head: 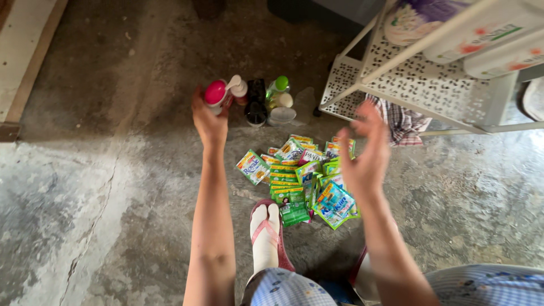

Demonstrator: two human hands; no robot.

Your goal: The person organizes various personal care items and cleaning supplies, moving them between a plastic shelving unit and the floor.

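Rough grey concrete floor (102, 187), cracked and stained, is filling most of the view; a pale wooden edge (25, 56) is running along the far left. The left hand (208, 120) is reaching out over the floor, fingers closing round a white bottle with a pink cap (215, 93), lifting it or just touching it, cannot tell. Just right of it a cluster of small bottles (263, 102) is standing on the floor: one white with a spout, one dark, one green-capped. Nearer the person, a heap of flat sachets (300, 175), mostly green, yellow and blue, is lying scattered beside a foot in a pink sandal (266, 229). The right hand (365, 153) is hovering above the sachets, blurred, fingers spread and empty. Far right, a white perforated metal rack (419, 85) is holding white and purple packages, a checked cloth (402, 122) hanging under it.
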